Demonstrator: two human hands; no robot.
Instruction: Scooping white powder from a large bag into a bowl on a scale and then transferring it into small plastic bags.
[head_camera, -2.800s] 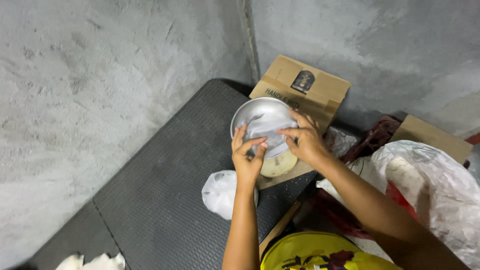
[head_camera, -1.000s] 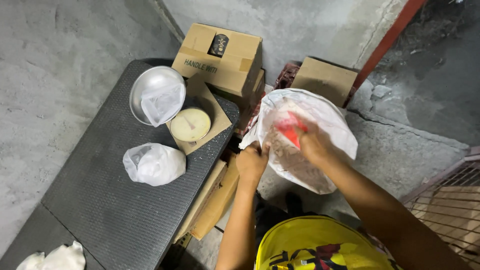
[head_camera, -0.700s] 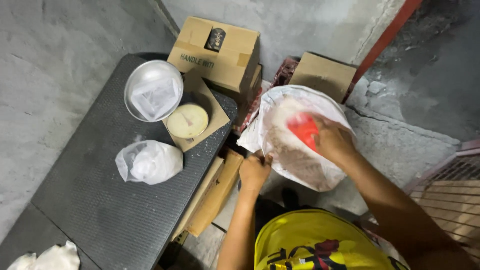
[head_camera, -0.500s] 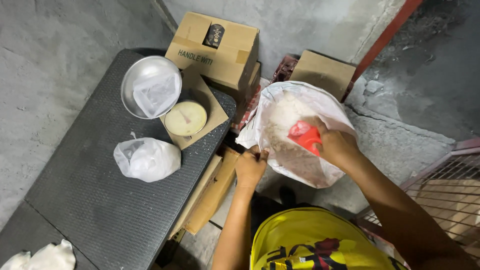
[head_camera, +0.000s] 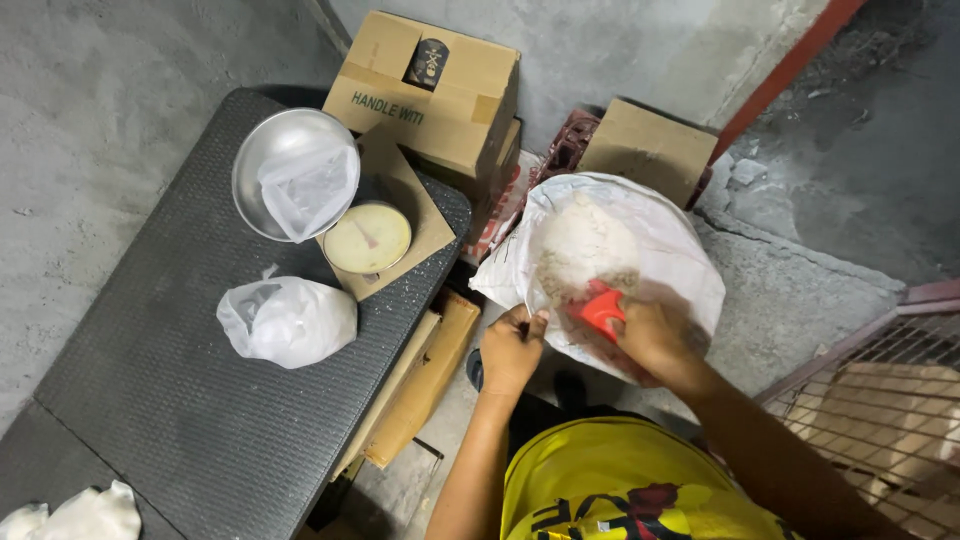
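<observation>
Red scoop (head_camera: 602, 308) in rt hand (head_camera: 655, 340), lt hand (head_camera: 510, 350) gripping sack (head_camera: 660, 235)

Dark textured desk (head_camera: 150, 400) at nine o'clock, metal scale pan (head_camera: 262, 165) lined with clear plastic, round dial (head_camera: 367, 238), tied bag of white powder (head_camera: 290, 322), cardboard boxes (head_camera: 440, 90) at twelve o'clock.

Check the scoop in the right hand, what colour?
Red. The scoop in the right hand shows clearly in the head view, inside the white sack.

I log: white woven sack (head_camera: 660, 235) of pale, perhaps off-white powder (head_camera: 585, 245); red plastic scoop (head_camera: 603, 308); dark grey dimpled table (head_camera: 150, 400); silver metal bowl (head_camera: 255, 160); cream dial scale (head_camera: 367, 238).
</observation>
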